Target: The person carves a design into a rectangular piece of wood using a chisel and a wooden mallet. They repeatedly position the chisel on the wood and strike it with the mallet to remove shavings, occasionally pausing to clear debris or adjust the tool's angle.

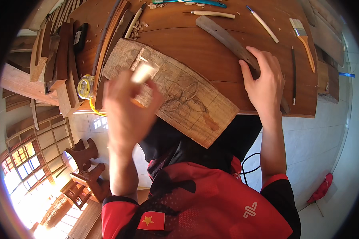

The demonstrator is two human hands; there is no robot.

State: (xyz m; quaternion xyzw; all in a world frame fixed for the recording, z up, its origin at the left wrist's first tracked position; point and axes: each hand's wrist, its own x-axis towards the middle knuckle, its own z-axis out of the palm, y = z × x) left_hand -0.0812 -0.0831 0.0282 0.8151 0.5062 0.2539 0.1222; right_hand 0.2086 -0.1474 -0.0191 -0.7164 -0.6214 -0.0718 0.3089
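A wooden board [191,99] lies aslant on the table, overhanging its near edge, with a flower drawn on its face and a pale, cut patch near its upper left. Above that left part is my left hand [129,105], smeared by motion. Its fingers close round a short, pale, bright piece [144,72] whose kind is too blurred to make out. My right hand [265,77] rests to the right of the board, thumb and fingers gripping a long, grey, slightly curved bar [223,36]. Part of that bar is hidden under the hand.
Chisel-like tools with pale handles [215,14], a flat brush [303,40], a dark pencil [294,75] and a blue toothbrush-like tool [203,2] lie on the table [167,36]. A yellow tape measure [85,87] sits left, beside stacked wood strips [60,55]. Shavings are scattered at the back.
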